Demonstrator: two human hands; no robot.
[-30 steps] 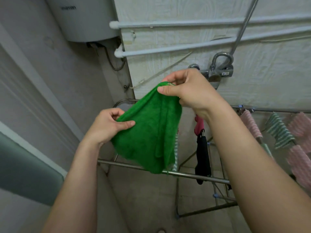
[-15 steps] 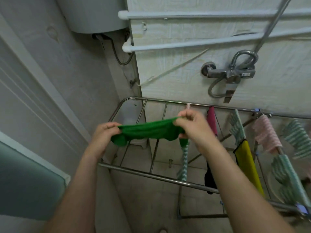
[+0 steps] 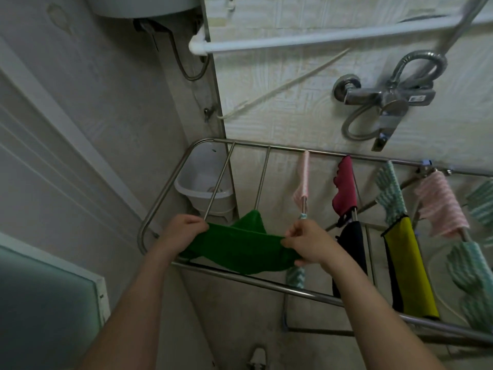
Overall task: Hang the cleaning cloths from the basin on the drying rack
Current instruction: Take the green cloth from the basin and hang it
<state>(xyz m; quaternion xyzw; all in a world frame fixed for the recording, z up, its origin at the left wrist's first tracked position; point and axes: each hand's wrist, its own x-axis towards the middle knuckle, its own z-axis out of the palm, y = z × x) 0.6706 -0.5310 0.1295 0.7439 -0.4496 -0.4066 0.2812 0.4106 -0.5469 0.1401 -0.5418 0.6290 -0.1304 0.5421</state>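
Note:
A green cloth (image 3: pixel 240 249) is stretched between my two hands, low over the near left end of the metal drying rack (image 3: pixel 170 182). My left hand (image 3: pixel 184 229) pinches its left edge and my right hand (image 3: pixel 306 244) pinches its right edge. The cloth sags across a thin rack bar, one corner pointing up behind. Further right on the rack hang a pink striped cloth (image 3: pixel 302 180), a dark red cloth (image 3: pixel 345 188), a black cloth (image 3: pixel 352 244), a yellow cloth (image 3: pixel 408 265) and several striped ones (image 3: pixel 390 193).
A white plastic bin (image 3: pixel 197 182) stands on the floor under the rack's far left corner. A chrome shower mixer (image 3: pixel 386 97) and white pipes (image 3: pixel 293 41) sit on the wall behind. A water heater hangs at the top left. A frosted panel (image 3: pixel 45 303) is at my left.
My hands have come down from chest height to the rack, spreading the bunched green cloth out wide. The view has tilted downward, showing more of the rack.

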